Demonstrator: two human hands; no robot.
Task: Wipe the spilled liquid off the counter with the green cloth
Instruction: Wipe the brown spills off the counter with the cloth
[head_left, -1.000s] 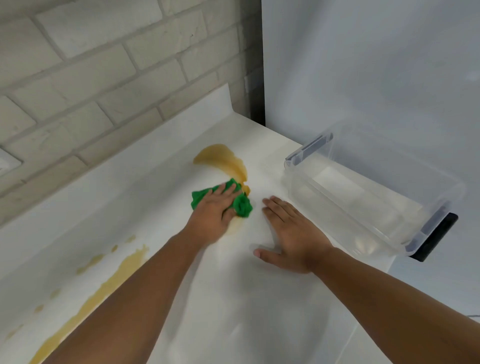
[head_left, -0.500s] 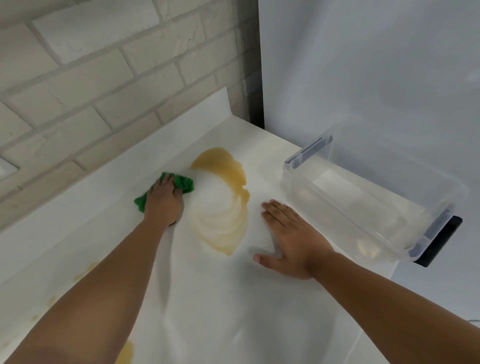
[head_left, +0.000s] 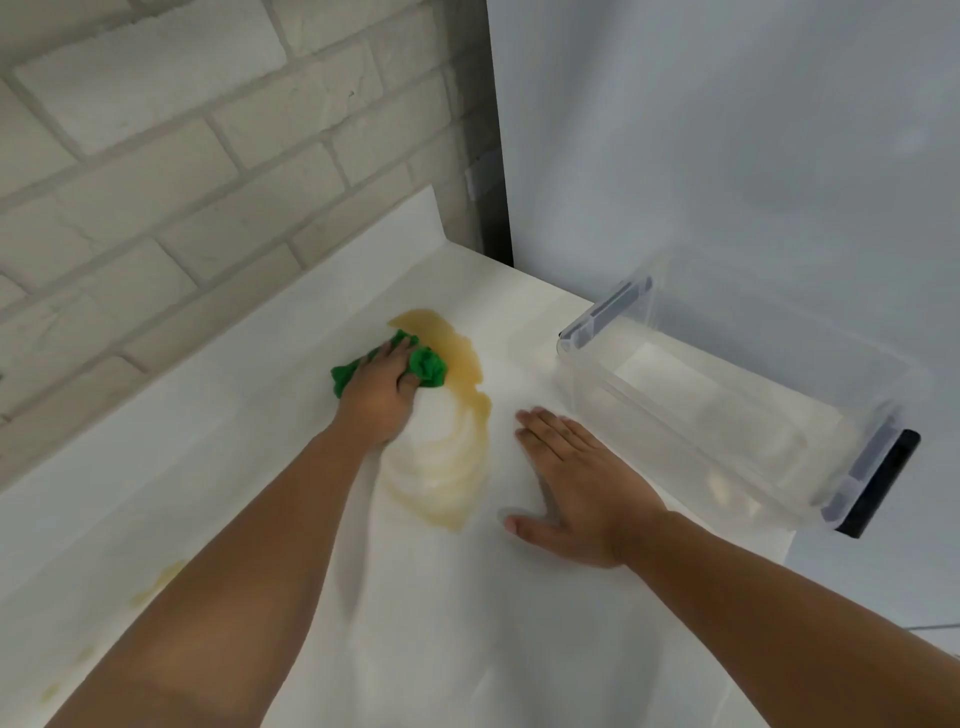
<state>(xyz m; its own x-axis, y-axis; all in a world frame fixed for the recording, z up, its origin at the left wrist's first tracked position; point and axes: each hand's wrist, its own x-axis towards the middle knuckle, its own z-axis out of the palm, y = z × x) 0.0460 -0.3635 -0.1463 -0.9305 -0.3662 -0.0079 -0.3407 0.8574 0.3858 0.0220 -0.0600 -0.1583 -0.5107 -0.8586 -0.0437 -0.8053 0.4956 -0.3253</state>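
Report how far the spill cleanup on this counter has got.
Partly done. Done: the near side shows only pale streaks. In hand: the left hand grips the green cloth at the edge of the thick amber puddle; the right hand rests flat on the counter. Left: that puddle, the streaks, and faint yellow drips at lower left.
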